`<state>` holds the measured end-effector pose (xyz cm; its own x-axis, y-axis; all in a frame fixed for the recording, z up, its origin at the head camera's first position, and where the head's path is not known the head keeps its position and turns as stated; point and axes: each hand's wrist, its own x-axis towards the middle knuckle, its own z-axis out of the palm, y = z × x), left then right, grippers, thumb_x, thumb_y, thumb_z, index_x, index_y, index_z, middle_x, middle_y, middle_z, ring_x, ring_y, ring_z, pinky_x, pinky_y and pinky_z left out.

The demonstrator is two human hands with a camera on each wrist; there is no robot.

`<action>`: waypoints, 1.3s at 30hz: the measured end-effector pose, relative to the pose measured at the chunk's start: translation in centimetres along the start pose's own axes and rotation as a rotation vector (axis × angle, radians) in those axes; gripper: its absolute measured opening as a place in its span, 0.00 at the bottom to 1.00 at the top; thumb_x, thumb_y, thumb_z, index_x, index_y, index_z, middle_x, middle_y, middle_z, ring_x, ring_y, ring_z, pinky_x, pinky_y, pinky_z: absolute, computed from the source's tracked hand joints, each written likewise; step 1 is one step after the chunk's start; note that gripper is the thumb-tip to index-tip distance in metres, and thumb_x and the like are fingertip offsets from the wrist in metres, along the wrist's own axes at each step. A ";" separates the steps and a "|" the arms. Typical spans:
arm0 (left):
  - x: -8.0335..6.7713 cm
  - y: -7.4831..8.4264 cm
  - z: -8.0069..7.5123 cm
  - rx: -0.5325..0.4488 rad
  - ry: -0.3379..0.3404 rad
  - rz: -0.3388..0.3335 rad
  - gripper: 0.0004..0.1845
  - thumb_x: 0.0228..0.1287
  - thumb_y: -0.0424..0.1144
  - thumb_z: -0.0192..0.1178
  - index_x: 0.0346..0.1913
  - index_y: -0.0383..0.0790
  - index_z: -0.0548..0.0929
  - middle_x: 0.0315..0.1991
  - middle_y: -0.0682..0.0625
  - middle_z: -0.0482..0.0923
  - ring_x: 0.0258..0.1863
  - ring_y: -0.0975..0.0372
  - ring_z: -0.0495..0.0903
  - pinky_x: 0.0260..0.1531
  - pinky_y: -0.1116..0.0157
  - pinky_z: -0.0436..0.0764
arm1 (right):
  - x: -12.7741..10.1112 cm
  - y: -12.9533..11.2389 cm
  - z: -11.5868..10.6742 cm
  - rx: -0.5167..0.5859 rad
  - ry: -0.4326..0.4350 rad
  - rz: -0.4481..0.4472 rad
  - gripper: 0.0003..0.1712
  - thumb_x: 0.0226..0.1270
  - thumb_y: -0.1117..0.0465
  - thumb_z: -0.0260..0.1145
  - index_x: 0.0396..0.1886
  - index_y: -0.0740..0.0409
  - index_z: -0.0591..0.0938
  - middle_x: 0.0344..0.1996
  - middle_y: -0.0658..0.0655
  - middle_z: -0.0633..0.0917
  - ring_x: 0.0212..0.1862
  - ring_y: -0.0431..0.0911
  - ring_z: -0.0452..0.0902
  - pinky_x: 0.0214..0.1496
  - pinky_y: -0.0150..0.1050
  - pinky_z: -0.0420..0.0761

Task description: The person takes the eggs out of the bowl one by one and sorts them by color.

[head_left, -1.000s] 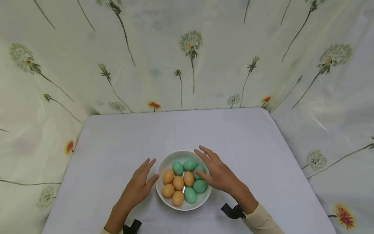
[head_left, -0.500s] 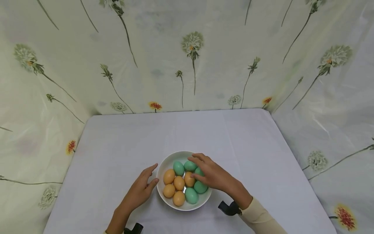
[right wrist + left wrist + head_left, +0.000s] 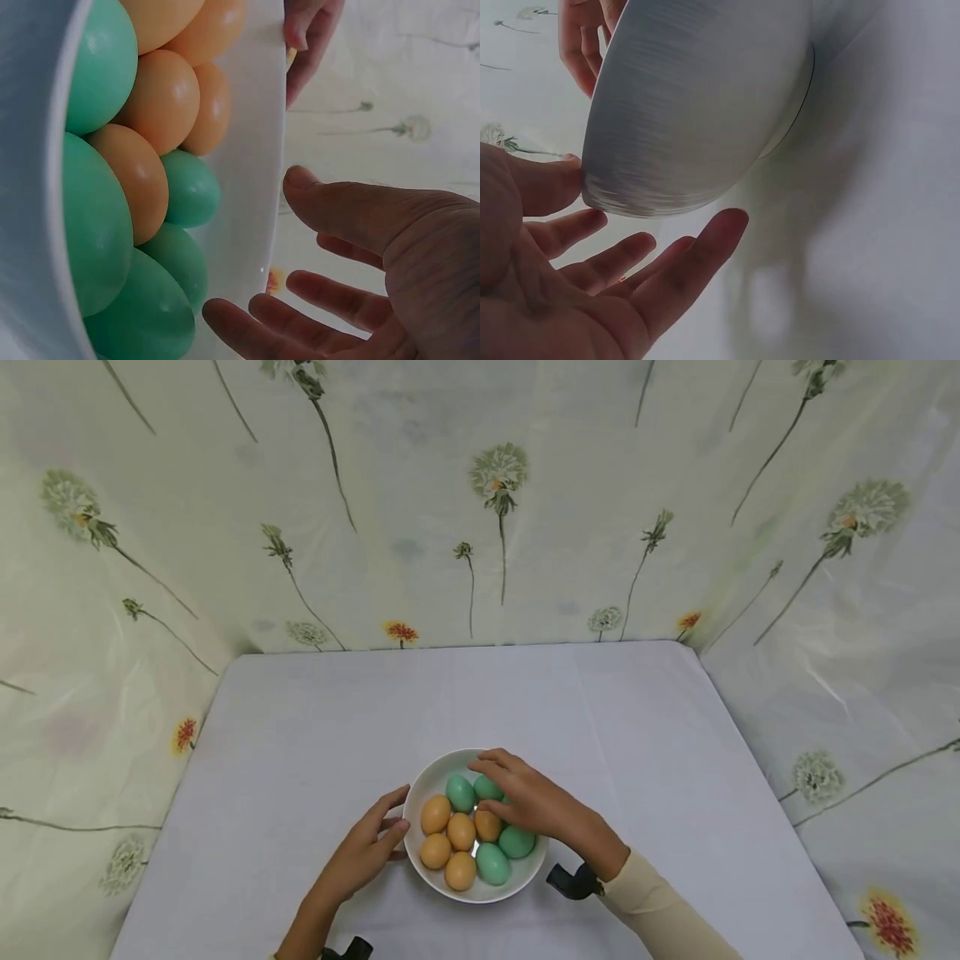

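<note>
A white bowl [image 3: 477, 899] holds several green eggs [image 3: 492, 863] and several orange-brown eggs [image 3: 460, 871]. At its left side is my left hand [image 3: 360, 853]; the thumb tip meets the rim and the fingers spread loosely beside the outer wall. In the left wrist view the bowl's underside [image 3: 697, 97] shows above those fingers. My right hand [image 3: 536, 797] is over the bowl's right part, hiding some green eggs and part of the rim. Its fingers look relaxed in the right wrist view, with no egg between them.
White cloth [image 3: 300, 718] covers the table around the bowl. A flower-printed curtain [image 3: 570, 510] stands behind the table and along both sides. Dark wrist mounts [image 3: 574, 882] stick out from the sleeves.
My right hand has moved left and in over the eggs. The left hand has come closer to the bowl, its thumb now at the rim. The eggs keep their arrangement.
</note>
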<state>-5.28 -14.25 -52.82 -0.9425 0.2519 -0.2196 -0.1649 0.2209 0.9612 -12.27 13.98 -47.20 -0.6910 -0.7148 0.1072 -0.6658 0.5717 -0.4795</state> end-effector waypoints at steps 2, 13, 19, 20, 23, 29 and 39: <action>0.1 0.0 0.0 -0.050 -0.025 -0.017 0.28 0.77 0.42 0.54 0.76 0.50 0.62 0.77 0.41 0.58 0.66 0.39 0.72 0.41 0.56 0.87 | 0.3 0.1 0.1 0.021 -0.014 -0.005 0.32 0.67 0.59 0.71 0.68 0.61 0.73 0.65 0.61 0.74 0.64 0.52 0.75 0.60 0.43 0.81; 0.3 -1.0 0.1 -0.236 -0.111 -0.032 0.29 0.80 0.42 0.48 0.78 0.47 0.55 0.77 0.35 0.51 0.66 0.35 0.69 0.42 0.50 0.86 | 2.8 0.3 1.5 0.059 -0.142 0.039 0.26 0.67 0.59 0.70 0.63 0.58 0.77 0.59 0.54 0.79 0.61 0.47 0.75 0.61 0.43 0.80; 0.3 -1.2 0.1 -0.274 -0.135 -0.034 0.29 0.80 0.42 0.47 0.78 0.48 0.54 0.78 0.34 0.49 0.67 0.34 0.68 0.44 0.48 0.86 | 3.7 0.1 2.2 0.084 -0.220 0.082 0.26 0.65 0.62 0.71 0.62 0.61 0.78 0.58 0.57 0.79 0.61 0.48 0.76 0.62 0.42 0.79; 0.3 -1.2 0.1 -0.276 -0.138 -0.033 0.29 0.80 0.42 0.47 0.78 0.48 0.54 0.78 0.35 0.49 0.67 0.34 0.67 0.44 0.48 0.86 | 3.8 0.1 2.3 0.085 -0.227 0.085 0.26 0.65 0.62 0.71 0.61 0.61 0.79 0.58 0.57 0.79 0.61 0.48 0.76 0.62 0.42 0.78; 0.4 -1.2 0.1 -0.273 -0.151 -0.022 0.29 0.81 0.43 0.46 0.78 0.48 0.52 0.78 0.34 0.48 0.68 0.32 0.65 0.45 0.48 0.85 | 4.0 -0.1 2.5 0.066 -0.229 0.075 0.24 0.64 0.63 0.72 0.59 0.62 0.80 0.57 0.57 0.79 0.59 0.48 0.76 0.61 0.41 0.79; 0.4 -1.2 0.0 -0.252 -0.167 -0.018 0.29 0.81 0.43 0.45 0.78 0.49 0.51 0.76 0.32 0.50 0.69 0.32 0.64 0.46 0.47 0.85 | 4.2 -0.4 2.6 0.007 -0.231 0.048 0.20 0.62 0.64 0.73 0.54 0.62 0.82 0.57 0.59 0.79 0.58 0.50 0.78 0.60 0.42 0.80; 0.3 -1.2 0.0 -0.219 -0.183 -0.023 0.29 0.82 0.46 0.43 0.79 0.51 0.48 0.73 0.29 0.52 0.67 0.31 0.65 0.47 0.42 0.83 | 4.5 -0.9 3.0 -0.004 -0.274 0.099 0.21 0.63 0.63 0.73 0.56 0.61 0.83 0.63 0.61 0.78 0.66 0.54 0.74 0.67 0.46 0.76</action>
<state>-5.38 -14.44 -54.01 -0.8730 0.4193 -0.2492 -0.2634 0.0249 0.9644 -13.94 9.00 -48.93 -0.6512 -0.7372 -0.1799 -0.6001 0.6454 -0.4725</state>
